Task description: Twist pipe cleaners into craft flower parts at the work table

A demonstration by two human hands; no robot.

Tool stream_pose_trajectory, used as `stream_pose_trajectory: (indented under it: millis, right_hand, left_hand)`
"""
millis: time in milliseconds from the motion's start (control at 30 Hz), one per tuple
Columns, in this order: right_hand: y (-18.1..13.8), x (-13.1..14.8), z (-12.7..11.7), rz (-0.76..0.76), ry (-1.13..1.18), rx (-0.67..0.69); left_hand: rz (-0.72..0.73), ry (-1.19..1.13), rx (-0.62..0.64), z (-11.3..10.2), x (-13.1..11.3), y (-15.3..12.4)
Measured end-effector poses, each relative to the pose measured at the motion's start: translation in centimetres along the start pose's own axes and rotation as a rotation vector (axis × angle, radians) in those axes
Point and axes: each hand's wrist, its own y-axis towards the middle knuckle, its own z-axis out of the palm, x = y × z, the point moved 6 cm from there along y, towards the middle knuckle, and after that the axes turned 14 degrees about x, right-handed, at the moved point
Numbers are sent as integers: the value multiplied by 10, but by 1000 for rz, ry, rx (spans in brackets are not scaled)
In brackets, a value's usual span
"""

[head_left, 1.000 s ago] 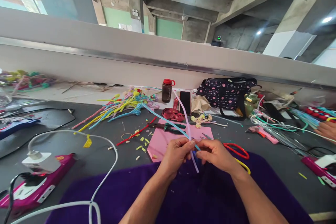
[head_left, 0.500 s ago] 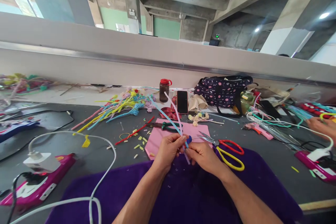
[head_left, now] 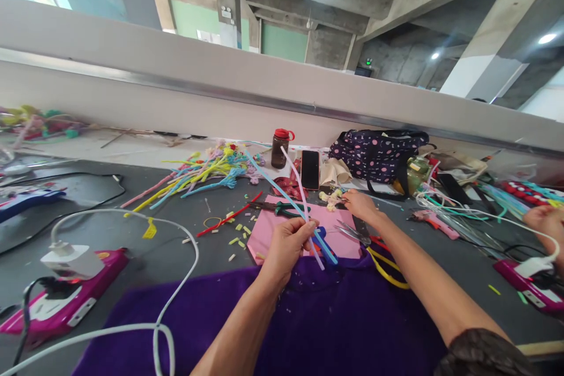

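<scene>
My left hand pinches a light blue pipe cleaner and a pale lilac pipe cleaner, which cross at the fingertips. Their lower ends stick out over a pink sheet. My right hand is stretched forward, its curled fingers at the stem side of a cream fuzzy flower-like piece; the fingertips are partly hidden. Below my right forearm lie scissors with red and yellow handles, partly covered. Green-handled pliers rest on the sheet's far edge.
Finished-looking fuzzy flowers lie back left. A red-capped bottle, a phone and a patterned bag stand behind. Power strips with cables flank both sides. A pink glue gun and another person's hand are at right.
My right hand has left the pipe cleaners and moved forward and right to the cream piece. My left hand still holds the two pipe cleaners. The view has shifted slightly.
</scene>
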Motion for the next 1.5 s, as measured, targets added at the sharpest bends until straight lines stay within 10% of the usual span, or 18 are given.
stream_pose_trajectory:
  millis: [567,1500]
  right_hand:
    - [-1,-38,4,66,0,-77]
    - [44,4,18,64,-95,97]
  left_hand:
    - [13,8,22,2,1,-1]
    - [6,69,49,7,0,0]
